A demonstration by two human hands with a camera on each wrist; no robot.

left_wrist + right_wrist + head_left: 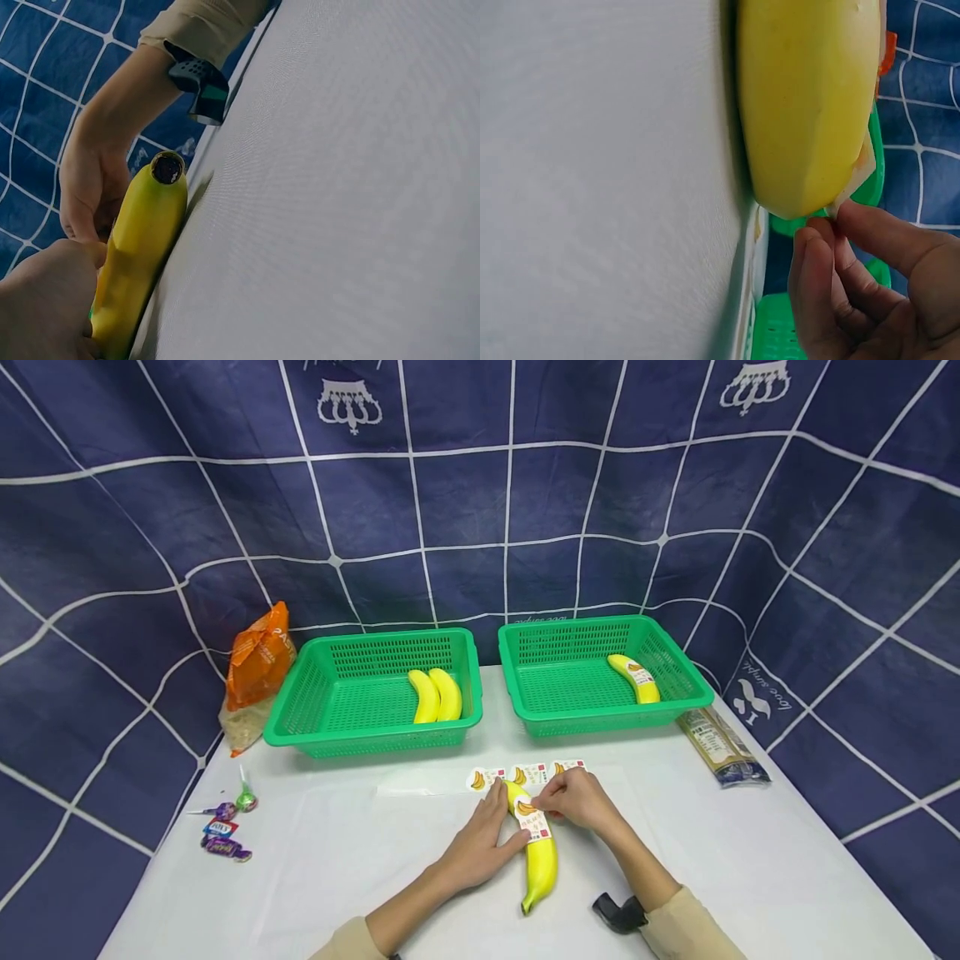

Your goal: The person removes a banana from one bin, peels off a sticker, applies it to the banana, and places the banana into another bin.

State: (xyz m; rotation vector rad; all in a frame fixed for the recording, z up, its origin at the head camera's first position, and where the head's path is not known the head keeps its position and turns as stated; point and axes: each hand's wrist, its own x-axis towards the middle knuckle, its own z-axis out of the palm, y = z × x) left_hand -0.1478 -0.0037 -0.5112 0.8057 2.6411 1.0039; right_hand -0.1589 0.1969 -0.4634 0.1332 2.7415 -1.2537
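Note:
A yellow banana (541, 868) lies on the white tabletop, its tip toward the person. A white sticker (533, 823) printed with bananas and red writing sits on its upper part. My left hand (480, 842) rests along the banana's left side, fingers straight and thumb at the sticker's lower left edge. At the upper right, my right hand (581, 799) pinches the sticker's edge between thumb and forefinger. The right wrist view shows that sticker edge (861, 171) lifted off the peel. Just beyond the banana, a backing strip (420, 782) carries more banana stickers (529, 774).
Behind are two green baskets: the left basket (367, 739) holds two bananas (437, 696), the right basket (600, 720) one labelled banana (636, 677). Wrapped candies (223, 827) and an orange bag (259, 660) are at left; a clear packet (722, 747) lies at right.

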